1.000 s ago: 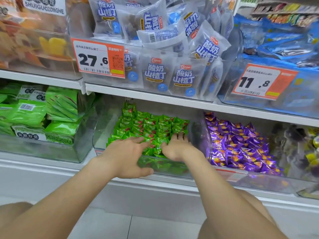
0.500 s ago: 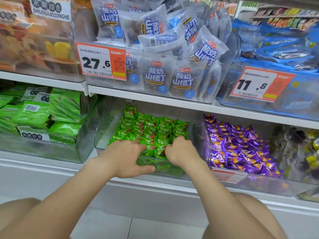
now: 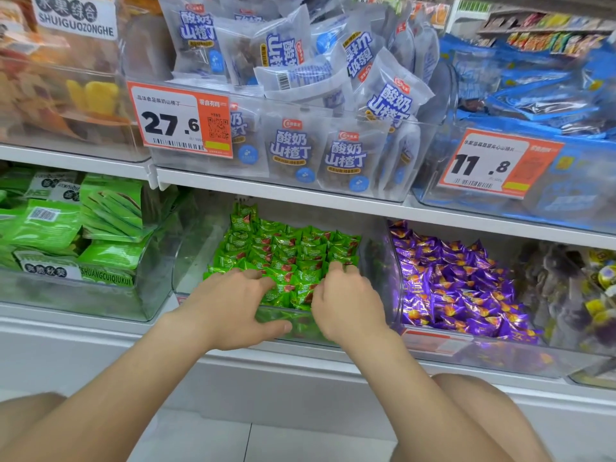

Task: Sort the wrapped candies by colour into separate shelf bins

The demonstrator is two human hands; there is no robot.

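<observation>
Two hands worked one spot, the green bin (image 3: 196, 251). Left of the green bin sat green packets (image 3: 66, 225) in a bin of their own; no hand was on them.

The left hand (image 3: 230, 305) was at the green bin's front left. Its fingers bent down onto the front candies and its thumb lay straight along the outside of the front wall. The curl was narrow and the tips partly buried, so I couldn't tell if it held any candy.

Green candies (image 3: 293, 248) filled the green bin, heaped about rim-high at the front. No other colour showed among them.

The right hand (image 3: 346, 301) was at the green bin's front right, knuckles to camera. Its fingers curled tight into the pile with the tips hidden, so what it held couldn't be told.

Purple candies (image 3: 460, 281) lay just right of the green bin, one colour as far as could be seen.

Risks, as judged:
- Raking forward could tip candies out over the green bin's low front wall, since the pile sat at rim height there.
- The right hand was near the green bin's right wall, so a flick could hop greens into the purple and undo the sort.
- Slick wrappers might slip from a loose scoop.
- Strays under the green bin's top layer could go missed.
</observation>
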